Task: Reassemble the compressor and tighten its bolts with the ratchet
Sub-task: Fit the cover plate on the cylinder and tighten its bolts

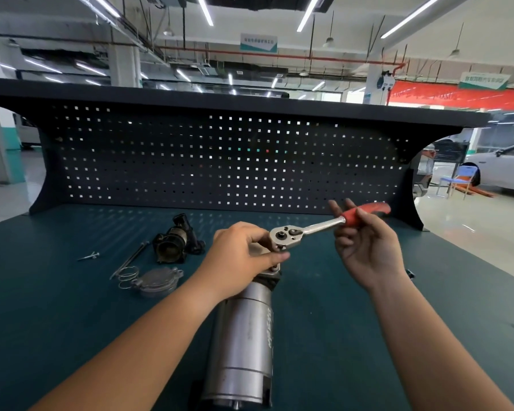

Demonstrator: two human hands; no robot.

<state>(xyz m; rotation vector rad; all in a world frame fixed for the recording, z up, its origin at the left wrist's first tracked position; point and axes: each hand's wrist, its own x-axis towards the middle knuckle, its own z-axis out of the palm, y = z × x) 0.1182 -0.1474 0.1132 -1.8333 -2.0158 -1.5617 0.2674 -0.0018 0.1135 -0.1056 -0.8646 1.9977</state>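
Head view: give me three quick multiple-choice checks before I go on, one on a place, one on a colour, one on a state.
1. The black housing lies:
A) on the bench, left of the compressor
B) right of the compressor
C) on top of the compressor

2. The handle of the ratchet is:
A) blue
B) red
C) yellow

3. The round cover is:
A) bolted onto the compressor
B) stacked on the black housing
C) loose on the bench beside the spring

Key:
1 A: it sits on the bench beyond the round cover, left of the compressor.
2 B: the handle shows red past the chrome shaft.
3 C: it lies flat on the bench next to the spring, apart from the compressor.
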